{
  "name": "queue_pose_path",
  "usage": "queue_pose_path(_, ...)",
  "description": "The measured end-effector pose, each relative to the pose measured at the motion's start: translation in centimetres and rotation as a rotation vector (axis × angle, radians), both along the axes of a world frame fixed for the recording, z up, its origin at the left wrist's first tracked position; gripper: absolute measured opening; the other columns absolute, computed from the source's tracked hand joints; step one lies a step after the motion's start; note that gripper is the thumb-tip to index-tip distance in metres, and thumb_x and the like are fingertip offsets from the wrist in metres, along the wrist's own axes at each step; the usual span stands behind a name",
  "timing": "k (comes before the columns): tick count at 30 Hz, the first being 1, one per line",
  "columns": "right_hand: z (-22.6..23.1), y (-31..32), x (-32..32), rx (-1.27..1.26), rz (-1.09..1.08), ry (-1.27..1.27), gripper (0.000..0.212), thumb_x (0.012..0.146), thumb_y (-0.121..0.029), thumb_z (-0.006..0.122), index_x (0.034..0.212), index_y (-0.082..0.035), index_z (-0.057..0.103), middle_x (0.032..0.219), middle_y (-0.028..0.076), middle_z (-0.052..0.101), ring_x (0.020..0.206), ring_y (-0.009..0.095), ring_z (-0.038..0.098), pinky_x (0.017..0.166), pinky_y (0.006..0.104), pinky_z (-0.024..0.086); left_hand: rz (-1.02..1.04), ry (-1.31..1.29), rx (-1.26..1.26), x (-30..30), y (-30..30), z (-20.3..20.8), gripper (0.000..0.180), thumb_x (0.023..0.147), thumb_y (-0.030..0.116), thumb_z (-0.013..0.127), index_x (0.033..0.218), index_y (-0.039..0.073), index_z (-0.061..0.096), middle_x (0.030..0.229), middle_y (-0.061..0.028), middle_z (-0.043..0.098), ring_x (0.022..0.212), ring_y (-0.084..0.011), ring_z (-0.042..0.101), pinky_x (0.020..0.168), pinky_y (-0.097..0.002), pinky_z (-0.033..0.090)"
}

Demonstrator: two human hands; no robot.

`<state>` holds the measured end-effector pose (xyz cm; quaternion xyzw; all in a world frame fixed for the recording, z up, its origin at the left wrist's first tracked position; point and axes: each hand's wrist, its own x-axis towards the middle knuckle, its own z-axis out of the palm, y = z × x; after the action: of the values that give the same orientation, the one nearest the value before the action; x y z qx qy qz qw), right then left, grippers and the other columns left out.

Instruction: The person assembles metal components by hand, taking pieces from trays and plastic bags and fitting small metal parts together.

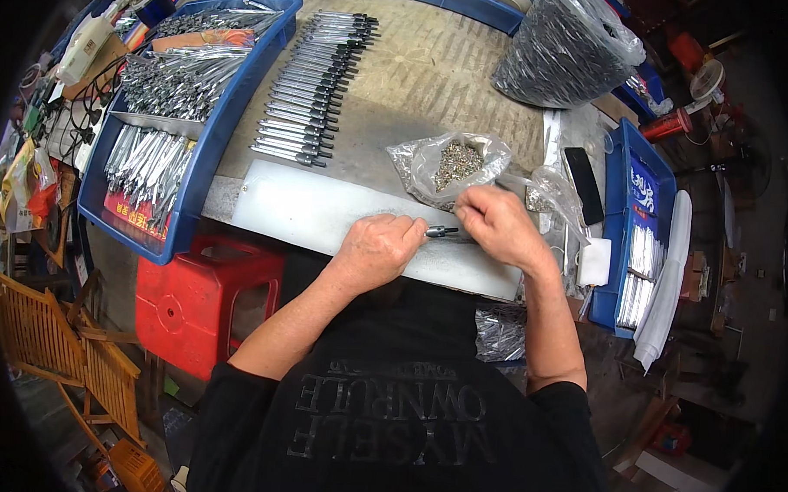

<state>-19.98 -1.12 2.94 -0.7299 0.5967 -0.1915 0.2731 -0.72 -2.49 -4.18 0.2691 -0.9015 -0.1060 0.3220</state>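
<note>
Black rod (442, 232), clenched in your left hand (378, 249), points rightward toward your curled right hand (499, 225), any hold there unclear.

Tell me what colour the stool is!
The stool is red, seen best in the head view.

worn workbench (417, 73) | red stool (180, 286), lower left | slatted wooden chair (37, 325), far left | dim floor (759, 298), right

Silver-black rods (308, 94), blue tray (187, 211), red stool (173, 315)
</note>
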Motion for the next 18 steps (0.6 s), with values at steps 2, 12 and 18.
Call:
queue_pose_path(2, -0.6, 0.9, 0.2, -0.059, 0.049, -0.020, 0.012, 0.076, -0.010, 0.055, 0.077, 0.002, 0.056, 0.071, 0.017, 0.056, 0.068, 0.033, 0.055, 0.061, 0.0387, 0.043, -0.002, 0.000, 0.000, 0.0, 0.0, 0.1, 0.018, 0.072, 0.015, 0.065, 0.078, 0.005, 0.052, 0.057, -0.0049, 0.045, 0.051, -0.0203, 0.052, 0.046, -0.0323, 0.043)
queue_pose_path(12, -1.8, 1.4, 0.8, -0.027, 0.067, 0.061, 0.013, 0.076, -0.010, 0.054, 0.077, 0.003, 0.058, 0.071, 0.018, 0.058, 0.069, 0.034, 0.056, 0.063, 0.0399, 0.044, -0.004, -0.010, -0.032, -0.1, 0.0, 0.0, 0.017, 0.072, 0.016, 0.064, 0.080, 0.005, 0.053, 0.057, -0.0048, 0.045, 0.050, -0.0196, 0.052, 0.045, -0.0317, 0.042)
queue_pose_path(18, -1.5, 1.3, 1.3, -0.005, 0.058, 0.103, 0.015, 0.076, -0.013, 0.053, 0.076, 0.001, 0.058, 0.073, 0.019, 0.058, 0.072, 0.036, 0.058, 0.067, 0.0433, 0.045, 0.004, -0.030, -0.054, -0.1, 0.1, -0.1, 0.017, 0.073, 0.016, 0.063, 0.080, 0.005, 0.053, 0.057, -0.0042, 0.045, 0.050, -0.0187, 0.051, 0.044, -0.0315, 0.042)
